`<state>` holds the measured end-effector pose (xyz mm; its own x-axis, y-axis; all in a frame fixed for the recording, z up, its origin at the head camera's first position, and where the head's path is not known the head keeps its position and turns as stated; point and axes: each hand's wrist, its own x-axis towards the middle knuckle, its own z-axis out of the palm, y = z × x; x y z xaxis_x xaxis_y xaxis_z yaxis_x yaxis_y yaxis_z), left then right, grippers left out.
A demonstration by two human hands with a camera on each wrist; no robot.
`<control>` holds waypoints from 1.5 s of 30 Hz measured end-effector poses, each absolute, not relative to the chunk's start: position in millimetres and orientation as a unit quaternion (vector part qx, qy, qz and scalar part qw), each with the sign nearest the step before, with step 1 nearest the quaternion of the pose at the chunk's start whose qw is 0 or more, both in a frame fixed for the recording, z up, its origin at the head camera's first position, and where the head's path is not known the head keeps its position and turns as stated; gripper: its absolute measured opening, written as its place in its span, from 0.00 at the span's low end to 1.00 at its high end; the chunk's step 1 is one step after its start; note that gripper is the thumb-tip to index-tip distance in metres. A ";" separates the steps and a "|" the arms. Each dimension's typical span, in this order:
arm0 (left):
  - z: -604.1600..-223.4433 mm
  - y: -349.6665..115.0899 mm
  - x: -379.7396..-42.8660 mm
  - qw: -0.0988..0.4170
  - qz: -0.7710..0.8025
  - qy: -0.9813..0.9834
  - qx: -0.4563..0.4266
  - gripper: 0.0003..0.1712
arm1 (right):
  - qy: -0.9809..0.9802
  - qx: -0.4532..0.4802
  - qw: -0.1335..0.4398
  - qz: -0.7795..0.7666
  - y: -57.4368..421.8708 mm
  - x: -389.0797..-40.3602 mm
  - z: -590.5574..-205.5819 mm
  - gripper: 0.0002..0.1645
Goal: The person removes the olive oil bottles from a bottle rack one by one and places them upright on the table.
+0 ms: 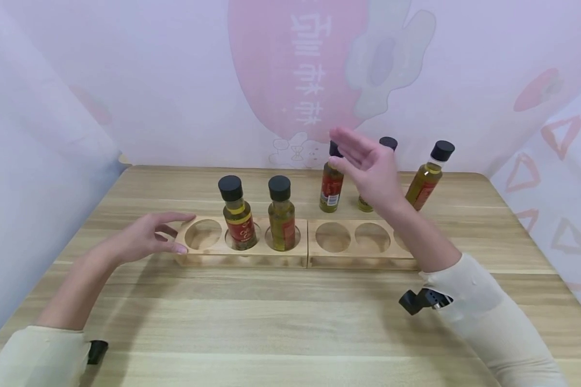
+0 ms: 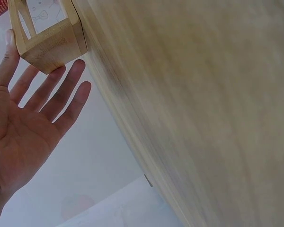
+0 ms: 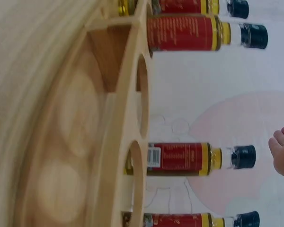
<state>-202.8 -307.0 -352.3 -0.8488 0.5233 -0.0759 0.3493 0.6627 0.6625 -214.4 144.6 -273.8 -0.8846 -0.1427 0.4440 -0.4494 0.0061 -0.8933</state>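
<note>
My left hand holds the left end of a wooden bottle rack, thumb at the front corner and fingers toward the back corner; the left wrist view shows this rack end between them. One olive oil bottle stands in its middle hole and another oil bottle in its right hole. My right hand is raised in the air with fingers extended, holding nothing. Behind it, partly hidden, stand an oil bottle and a second bottle. A third bottle stands farther right.
A second wooden rack adjoins the first on the right; its two left holes hold no bottle, and my right forearm covers part of its right end. A printed cloth hangs behind the wooden table.
</note>
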 end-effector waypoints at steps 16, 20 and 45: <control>-352.6 -306.1 -206.4 0.131 0.334 0.900 0.246 0.42 | -0.692 0.306 -0.023 0.654 116.1 -203.8 -304.4 0.37; -352.2 -305.8 -206.1 0.134 0.335 0.900 0.244 0.42 | -0.723 0.304 -0.043 0.619 109.6 -205.3 -311.8 0.40; -351.5 -303.5 -204.0 0.133 0.337 0.900 0.244 0.43 | -0.723 0.303 -0.123 0.609 83.4 -208.3 -346.6 0.37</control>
